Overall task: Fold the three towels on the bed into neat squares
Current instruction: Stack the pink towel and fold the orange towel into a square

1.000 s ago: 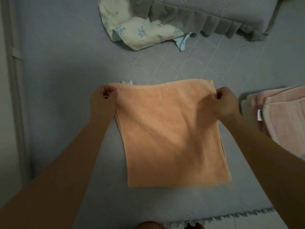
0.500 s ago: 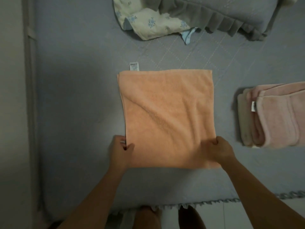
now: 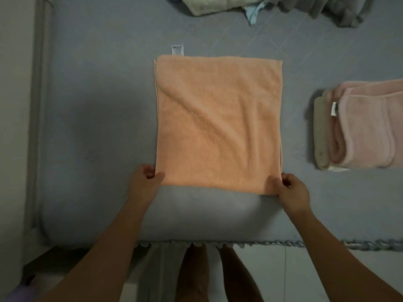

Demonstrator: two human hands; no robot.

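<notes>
Orange towel, the piece in hand, lies flat on the grey bed at the centre of the view, folded into a layered rectangle somewhat longer than wide, with a white care label protruding from its far edge at 12 o'clock and soft diagonal creases across its face. At 3 o'clock, well apart from it, a pink towel rests folded on top of a beige towel, the pair forming a small stack; judged from this, two of the three towels appear finished and the third is partly done. What remains is probably one more fold, bringing the near edge up to the far edge to make a square, and then perhaps placing it with the stack. The left hand pinches the near left corner at 7 o'clock of the towel, thumb on top and fingers curled narrow around the edge. The right hand grips the near right corner at 5 o'clock in the same closed pinch. Both hands thus hold the edge nearest the person, with the towel extending away from them toward 12 o'clock. A rumpled floral cloth and a grey ruffled pillow lie at the far edge of the bed, clear of the work.
</notes>
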